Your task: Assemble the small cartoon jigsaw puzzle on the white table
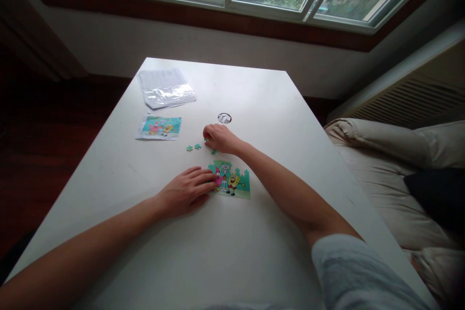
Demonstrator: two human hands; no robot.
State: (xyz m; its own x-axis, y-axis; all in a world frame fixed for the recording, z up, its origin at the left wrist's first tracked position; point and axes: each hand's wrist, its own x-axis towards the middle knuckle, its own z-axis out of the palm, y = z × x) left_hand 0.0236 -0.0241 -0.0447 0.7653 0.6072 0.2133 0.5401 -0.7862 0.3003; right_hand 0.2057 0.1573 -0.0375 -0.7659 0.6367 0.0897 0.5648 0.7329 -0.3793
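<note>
Now my left hand (pixel 186 191), fingers loose, touches the flat green cartoon puzzle (pixel 233 182); my right hand (pixel 220 139) pinches a small green piece (pixel 206 139).

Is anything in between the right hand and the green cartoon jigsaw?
Yes: one small green jigsaw piece lies on the white table, between the bare right hand and the flat, partly built green cartoon jigsaw. The bare left hand rests at the jigsaw's left edge.

On the bench (pixel 225 252), the left grip (pixel 189 189) touches a partial puzzle (pixel 232 183) while the right grip (pixel 220 138) pinches a green piece (pixel 206 139).
</note>
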